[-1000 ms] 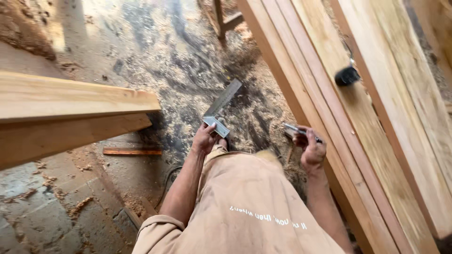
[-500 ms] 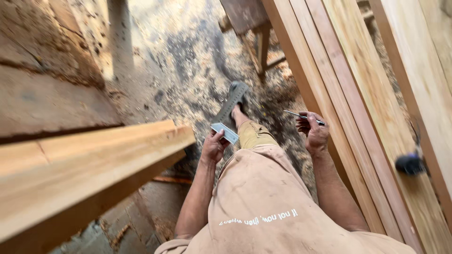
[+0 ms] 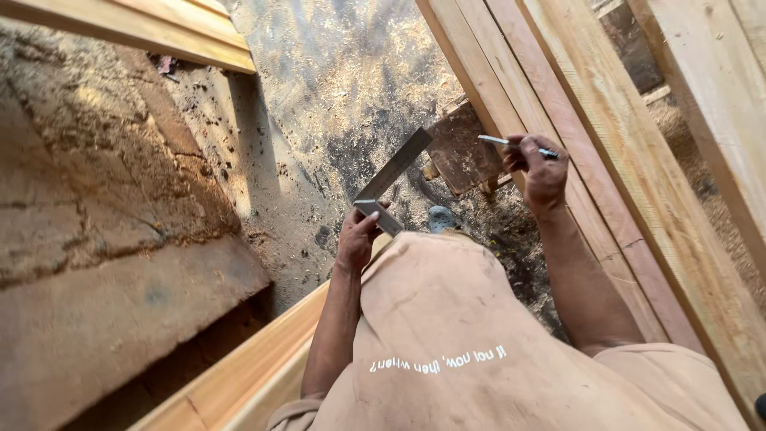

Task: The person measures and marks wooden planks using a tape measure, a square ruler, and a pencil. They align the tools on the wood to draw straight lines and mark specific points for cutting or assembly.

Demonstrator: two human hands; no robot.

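Your left hand (image 3: 357, 238) closed its fingers around the stock of the metal try square (image 3: 390, 179), whose blade pointed up over the sawdust-covered floor (image 3: 319, 96). Your right hand (image 3: 542, 172) pinched a pencil (image 3: 511, 144) between the fingertips, just beside the long wooden boards (image 3: 606, 160).

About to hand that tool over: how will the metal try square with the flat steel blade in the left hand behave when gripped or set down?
The metal try square looks rigid; its blade stays straight while the left hand holds only the stock. It is probably stock-heavy, so may tip. Flat faces make rolling unlikely, though smooth metal could slip.
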